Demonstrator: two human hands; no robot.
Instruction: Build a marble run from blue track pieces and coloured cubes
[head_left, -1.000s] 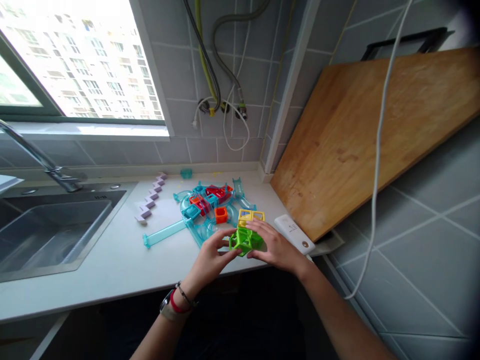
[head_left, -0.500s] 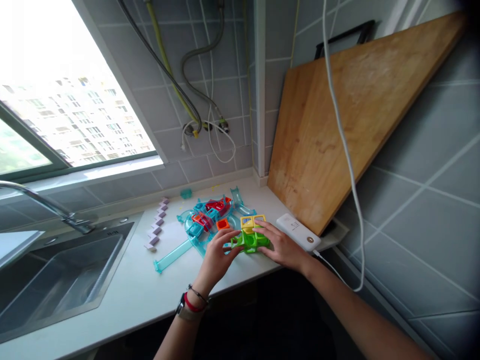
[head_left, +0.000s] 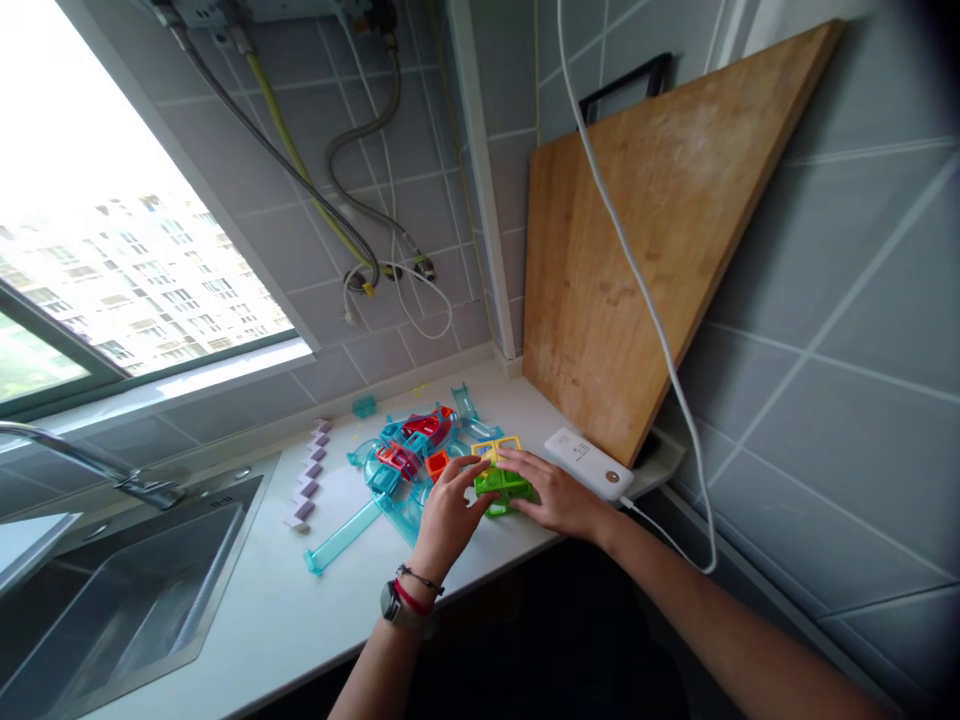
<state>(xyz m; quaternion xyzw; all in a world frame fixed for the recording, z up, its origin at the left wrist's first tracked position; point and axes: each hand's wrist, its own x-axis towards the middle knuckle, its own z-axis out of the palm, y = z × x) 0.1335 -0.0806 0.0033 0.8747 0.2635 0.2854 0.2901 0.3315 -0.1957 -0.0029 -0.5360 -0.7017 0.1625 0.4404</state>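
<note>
Both hands grip a green plastic toy block piece (head_left: 504, 487) near the counter's front edge. My left hand (head_left: 452, 503) has its fingers curled on the left side of it. On the right side, my right hand (head_left: 553, 492) closes around it with fingers over the top. A yellow plastic frame piece (head_left: 510, 443) stands against the green piece at the back, partly hidden by my fingers. Just left of it lies an orange square piece (head_left: 437, 464). Beyond my left hand spreads a pile of clear blue track pieces (head_left: 386, 478) mixed with red pieces (head_left: 427, 427).
A long blue track (head_left: 343, 538) lies on the white counter (head_left: 255, 600). Several lilac blocks (head_left: 308, 487) stand in a row beside the sink (head_left: 142, 590). To the right are a white power bank (head_left: 589, 462), its cable (head_left: 637, 270) and a leaning wooden board (head_left: 637, 250).
The view has shifted, tilting slightly. The green piece has turned a little in my hands, and my left hand has come closer around its left side.
</note>
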